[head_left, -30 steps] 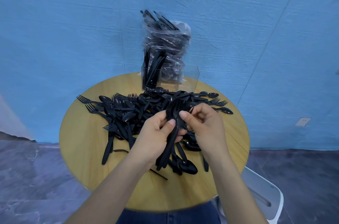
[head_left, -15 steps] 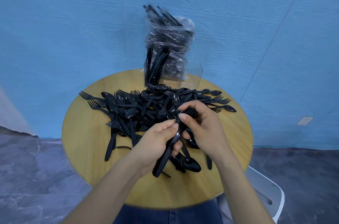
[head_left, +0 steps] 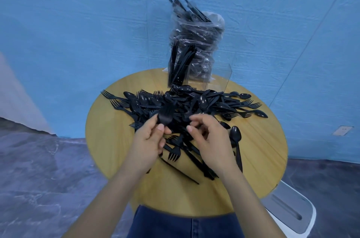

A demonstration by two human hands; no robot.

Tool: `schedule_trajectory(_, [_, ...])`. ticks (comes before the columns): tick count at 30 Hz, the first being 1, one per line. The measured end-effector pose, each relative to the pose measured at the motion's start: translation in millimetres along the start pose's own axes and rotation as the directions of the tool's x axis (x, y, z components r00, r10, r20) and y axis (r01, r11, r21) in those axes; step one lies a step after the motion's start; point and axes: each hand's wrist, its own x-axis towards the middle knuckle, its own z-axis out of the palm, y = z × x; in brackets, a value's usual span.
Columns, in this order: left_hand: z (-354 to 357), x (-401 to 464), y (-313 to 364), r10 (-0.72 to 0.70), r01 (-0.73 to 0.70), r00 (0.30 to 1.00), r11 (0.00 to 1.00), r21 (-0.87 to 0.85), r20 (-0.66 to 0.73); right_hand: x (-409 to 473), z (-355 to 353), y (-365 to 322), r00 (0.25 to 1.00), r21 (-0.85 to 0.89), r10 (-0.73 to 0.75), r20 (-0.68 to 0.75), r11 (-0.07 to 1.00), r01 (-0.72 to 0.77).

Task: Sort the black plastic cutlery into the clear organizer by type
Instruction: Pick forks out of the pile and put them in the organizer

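Round wooden tabletop (head_left: 116,146); bare wood shows along the left rim, the near rim and the right side. Blue wall (head_left: 78,33) directly behind the far edge. White chair (head_left: 290,212) just beyond the near-right rim.

Cutlery pile (head_left: 194,105) spreads across the middle and far half of the tabletop: forks and spoons tangled, some tines reaching close to the left rim, spoon bowls close to the right rim. One spoon (head_left: 236,140) lies apart on the right, handle pointing to the near edge. A fork (head_left: 174,154) lies tines-near, between the two wrists.

Organizer (head_left: 218,78) stands at the far edge, touching the pile. Its left compartment holds upright black pieces; the right one looks see-through, contents unclear. Bag (head_left: 196,39) of cutlery stands behind it, against the wall.

Left hand (head_left: 148,144): thumb and fingers pinch a bundle of forks (head_left: 165,115), tines up, slightly blurred, above the pile's near edge.

Right hand (head_left: 210,140): fingers curled loosely, holding nothing, just beside the bundle and not touching it, above the pile's near side.
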Motion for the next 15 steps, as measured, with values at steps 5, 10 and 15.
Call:
schedule_trajectory(5, [-31.9,3.2,-8.3,0.012,-0.018,0.972,1.000,-0.022,-0.235,-16.4,11.4,8.4,0.986,-0.251,0.008,0.169,0.967,0.035])
schedule_trajectory(10, [-48.7,9.0,-12.9,0.039,-0.056,0.933,0.998,-0.039,-0.358,-20.6,17.2,14.8,0.974,-0.389,0.032,0.222,0.919,0.058])
schedule_trajectory(15, [-50.9,15.0,-17.7,0.061,-0.072,0.934,0.997,-0.019,-0.351,-15.1,14.6,11.5,0.960,-0.483,0.022,0.280,0.867,0.122])
